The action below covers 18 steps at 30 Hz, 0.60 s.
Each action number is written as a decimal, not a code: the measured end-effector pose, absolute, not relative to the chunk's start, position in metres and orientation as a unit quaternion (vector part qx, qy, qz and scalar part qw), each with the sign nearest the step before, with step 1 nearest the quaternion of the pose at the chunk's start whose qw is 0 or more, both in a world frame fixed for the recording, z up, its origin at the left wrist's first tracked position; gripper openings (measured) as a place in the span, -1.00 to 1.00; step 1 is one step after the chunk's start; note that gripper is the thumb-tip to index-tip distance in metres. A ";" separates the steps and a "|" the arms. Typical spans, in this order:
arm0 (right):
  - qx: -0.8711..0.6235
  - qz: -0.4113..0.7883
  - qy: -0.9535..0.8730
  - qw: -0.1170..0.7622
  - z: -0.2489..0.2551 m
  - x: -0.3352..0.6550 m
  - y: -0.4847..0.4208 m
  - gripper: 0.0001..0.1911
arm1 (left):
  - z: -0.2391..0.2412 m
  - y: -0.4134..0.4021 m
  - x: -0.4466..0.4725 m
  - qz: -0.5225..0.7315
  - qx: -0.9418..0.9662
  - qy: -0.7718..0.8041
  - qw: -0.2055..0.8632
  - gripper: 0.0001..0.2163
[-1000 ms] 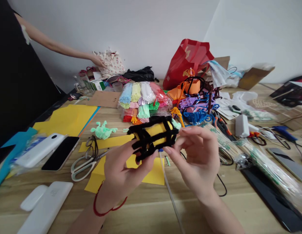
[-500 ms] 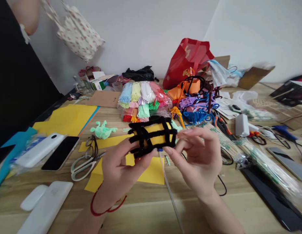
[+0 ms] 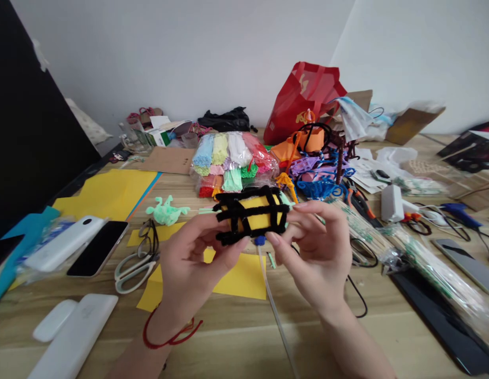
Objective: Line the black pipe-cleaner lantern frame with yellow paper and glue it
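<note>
I hold a small yellow roll wrapped in a cage of black pipe cleaners [image 3: 252, 216] above the wooden table [image 3: 244, 326]. My left hand [image 3: 189, 263], with a red string at the wrist, grips its left end between thumb and fingers. My right hand [image 3: 319, 247] pinches its right end with fingertips. Yellow paper sheets [image 3: 236, 276] lie on the table right under the hands. A thin white stick [image 3: 273, 305] runs toward me between my forearms.
Scissors [image 3: 133, 266] and glasses [image 3: 148, 234] lie at the left beside a black phone [image 3: 97, 248] and white cases [image 3: 72, 337]. Bagged coloured pipe cleaners [image 3: 232, 158], a red bag [image 3: 303, 97], pipe-cleaner figures [image 3: 319, 163] and bundled skewers [image 3: 410, 252] crowd the back and right.
Another person's arm and the floral cloth bag it lifted have left the view at the upper left. I have turned the caged roll slightly and raised it level between my hands.
</note>
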State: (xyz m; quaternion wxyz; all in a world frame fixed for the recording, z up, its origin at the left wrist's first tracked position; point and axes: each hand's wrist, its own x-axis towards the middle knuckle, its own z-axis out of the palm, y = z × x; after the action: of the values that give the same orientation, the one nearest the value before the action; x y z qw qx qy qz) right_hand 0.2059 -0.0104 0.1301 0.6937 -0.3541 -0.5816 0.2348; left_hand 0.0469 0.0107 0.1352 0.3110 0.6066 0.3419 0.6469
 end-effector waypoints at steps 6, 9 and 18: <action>-0.364 0.225 -0.572 0.699 0.128 0.205 -0.009 -0.58 | 0.131 0.012 0.047 0.642 0.615 0.353 0.292 -0.80; -0.356 0.229 -0.569 0.705 0.129 0.205 -0.008 -0.57 | 0.130 0.011 0.046 0.643 0.613 0.350 0.297 -0.79; -0.372 0.234 -0.559 0.703 0.129 0.204 -0.008 -0.61 | 0.130 0.012 0.046 0.637 0.616 0.359 0.294 -0.81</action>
State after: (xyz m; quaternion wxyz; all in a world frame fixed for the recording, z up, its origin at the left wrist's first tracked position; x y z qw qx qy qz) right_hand 0.2039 -0.0084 0.1294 0.7030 -0.3724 -0.5587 0.2344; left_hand 0.0459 0.0119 0.1297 0.2941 0.6156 0.3587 0.6371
